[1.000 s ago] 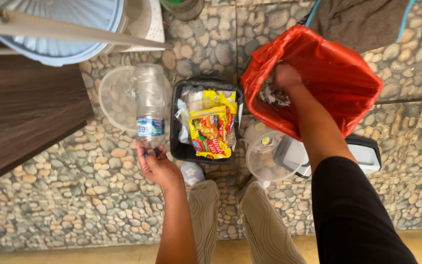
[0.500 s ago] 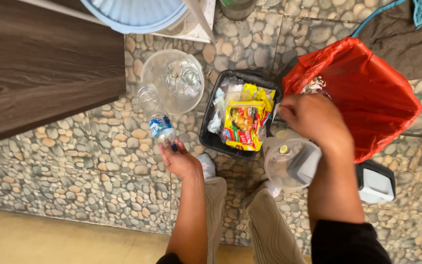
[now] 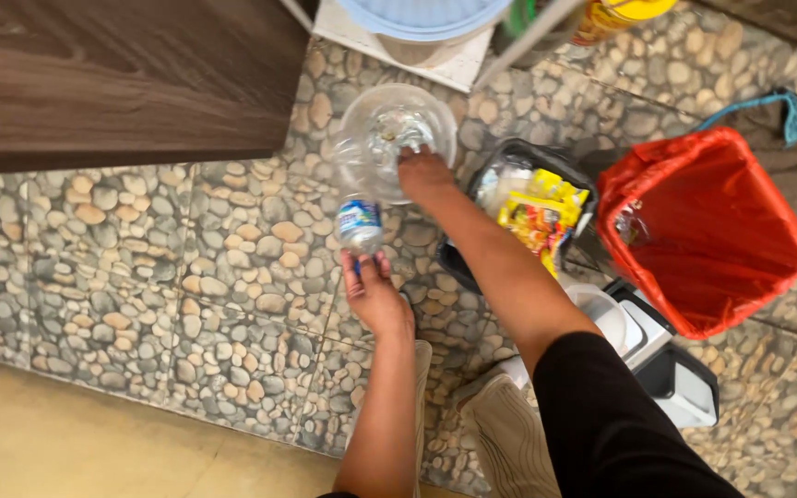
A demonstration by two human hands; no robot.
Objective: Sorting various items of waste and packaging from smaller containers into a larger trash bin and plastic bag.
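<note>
1. Bottle (image 3: 359,207): the clear plastic bottle with a blue and white label is held by its cap end in the left hand (image 3: 375,297). The fingers are curled around that end. It points away from the person, so its far end lies over the edge of the clear bowl (image 3: 397,140).
2. Bowl: it sits on the pebble floor (image 3: 186,267), just below the dark wood cupboard (image 3: 122,78). It is wide and open at the top, so things can be put in from above.
3. The right hand (image 3: 423,171) reaches across the body and rests on the near edge of the bowl. Its fingers bend down at the rim, but I cannot tell if they pinch something.
4. Small black bin (image 3: 518,217): it stands just to the right of the bowl. It is stuffed with a yellow snack wrapper and other bits.
5. Red bag (image 3: 703,231): it stands open beside the bin, its mouth held wide like a bucket.
6. A white and black lidded box (image 3: 657,355) lies near the person's feet, close to the red bag.
</note>
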